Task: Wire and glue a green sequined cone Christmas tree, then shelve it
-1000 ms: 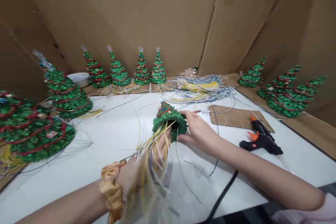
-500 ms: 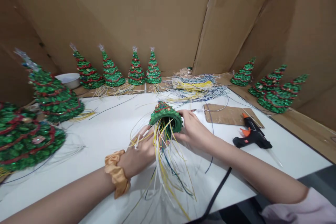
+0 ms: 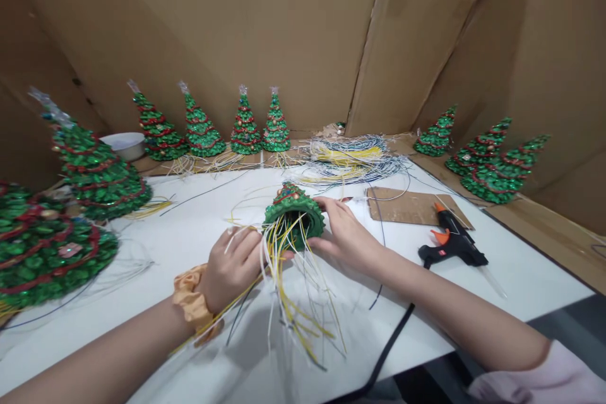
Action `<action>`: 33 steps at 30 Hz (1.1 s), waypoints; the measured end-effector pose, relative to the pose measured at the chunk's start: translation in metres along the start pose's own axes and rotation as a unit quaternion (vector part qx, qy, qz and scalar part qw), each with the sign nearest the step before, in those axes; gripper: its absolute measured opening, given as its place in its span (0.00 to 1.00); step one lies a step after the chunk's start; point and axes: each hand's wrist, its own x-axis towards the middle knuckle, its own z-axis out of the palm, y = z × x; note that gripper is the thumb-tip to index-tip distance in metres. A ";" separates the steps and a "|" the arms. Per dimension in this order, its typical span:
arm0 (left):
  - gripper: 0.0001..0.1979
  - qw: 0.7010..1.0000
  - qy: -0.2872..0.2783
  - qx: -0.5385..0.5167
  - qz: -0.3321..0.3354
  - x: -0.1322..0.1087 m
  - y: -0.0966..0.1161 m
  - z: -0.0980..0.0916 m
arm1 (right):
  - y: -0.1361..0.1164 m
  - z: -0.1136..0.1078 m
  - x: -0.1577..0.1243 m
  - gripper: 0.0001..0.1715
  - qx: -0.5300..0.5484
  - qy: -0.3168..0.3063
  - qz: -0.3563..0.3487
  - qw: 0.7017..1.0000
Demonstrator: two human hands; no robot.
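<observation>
A small green sequin Christmas tree (image 3: 292,209) lies tipped on the white table (image 3: 189,246), its hollow base facing me. A bundle of yellow, white and blue strands (image 3: 291,290) spills out of that base. My right hand (image 3: 343,232) grips the tree's base on the right side. My left hand (image 3: 231,268), with an orange scrunchie on the wrist, is closed around the strands just below the base.
Finished trees stand along the back (image 3: 246,126), at the left (image 3: 92,167) and at the right (image 3: 487,161). A coil of loose strands (image 3: 353,158), a cardboard piece (image 3: 411,205), a black glue gun (image 3: 452,246) with its cord, and a white bowl (image 3: 124,144) sit around. Cardboard walls enclose the table.
My left hand has moved up from below to the tree's base and gathered the strands. The tree has shifted slightly left. My right hand keeps its hold.
</observation>
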 end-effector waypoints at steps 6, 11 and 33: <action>0.17 0.995 -0.042 0.001 -0.090 0.001 -0.008 -0.002 | 0.001 0.001 0.001 0.35 0.004 0.007 -0.023 1.000; 0.20 0.984 -0.159 0.062 -0.060 0.005 -0.006 -0.006 | 0.002 0.004 0.000 0.37 0.007 0.014 -0.047 0.999; 0.36 0.993 -0.095 -0.038 -0.062 0.002 -0.009 0.025 | -0.008 0.018 0.000 0.50 -0.154 0.179 -0.205 0.950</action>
